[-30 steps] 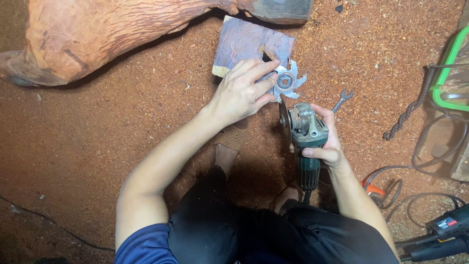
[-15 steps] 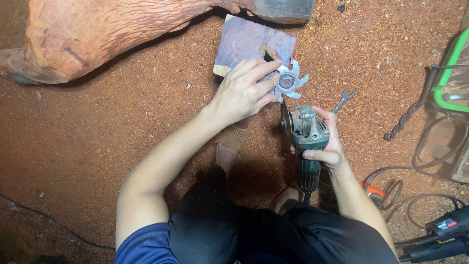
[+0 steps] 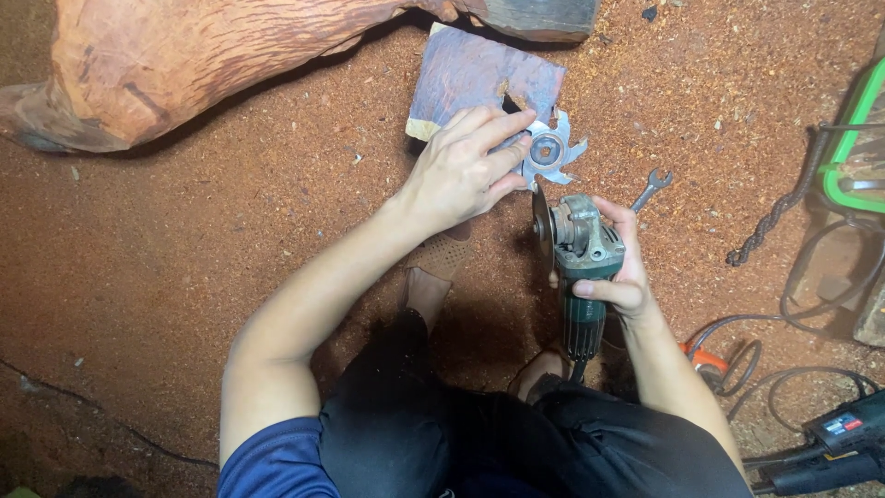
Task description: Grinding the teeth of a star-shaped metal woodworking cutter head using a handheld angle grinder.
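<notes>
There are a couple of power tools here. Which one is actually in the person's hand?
The green angle grinder, gripped by the right hand near the knees. The other, a dark power tool, lies untouched at the lower right corner.

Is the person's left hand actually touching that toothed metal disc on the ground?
Touching. The head view shows the left hand with its fingertips resting on the edge of the toothed metal disc, covering part of it, with no gap visible between them.

Bright overhead light, sharp focus, dim corners

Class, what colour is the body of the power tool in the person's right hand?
Dark green angle grinder, head view.
</notes>
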